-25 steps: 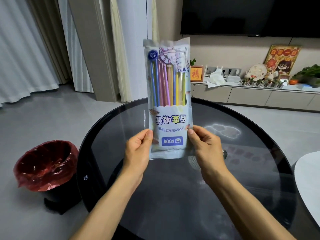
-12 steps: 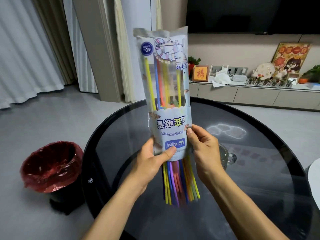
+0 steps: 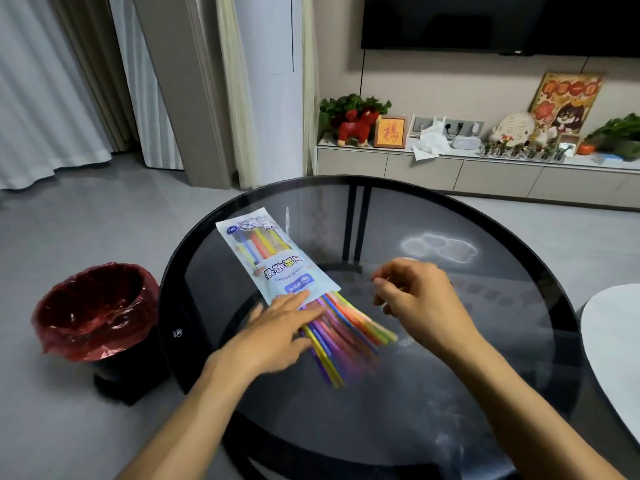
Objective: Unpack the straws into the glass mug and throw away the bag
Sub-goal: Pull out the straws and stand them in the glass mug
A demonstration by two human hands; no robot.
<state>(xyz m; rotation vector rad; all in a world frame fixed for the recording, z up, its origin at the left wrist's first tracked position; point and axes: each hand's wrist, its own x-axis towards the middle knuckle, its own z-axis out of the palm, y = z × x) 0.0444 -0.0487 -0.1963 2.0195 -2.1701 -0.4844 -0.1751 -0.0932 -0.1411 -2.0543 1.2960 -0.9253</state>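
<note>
The printed plastic straw bag (image 3: pixel 270 258) lies flat on the round dark glass table (image 3: pixel 502 341), its open end toward me. Several coloured straws (image 3: pixel 349 327) stick out of that end and fan across the glass; a few stay inside the bag. My left hand (image 3: pixel 277 330) lies flat with spread fingers on the bag's open end and the straws. My right hand (image 3: pixel 412 292) hovers just right of the straws, fingers loosely curled and holding nothing. The glass mug is hidden behind my right hand.
A black bin with a red liner (image 3: pixel 93 317) stands on the floor left of the table. A white table edge (image 3: pixel 616 358) shows at the right. A low cabinet (image 3: pixel 450 168) with ornaments runs along the far wall.
The bag was held upright in both hands with straws sliding out below; now it lies on the table, my left hand presses it, and my right hand has let go.
</note>
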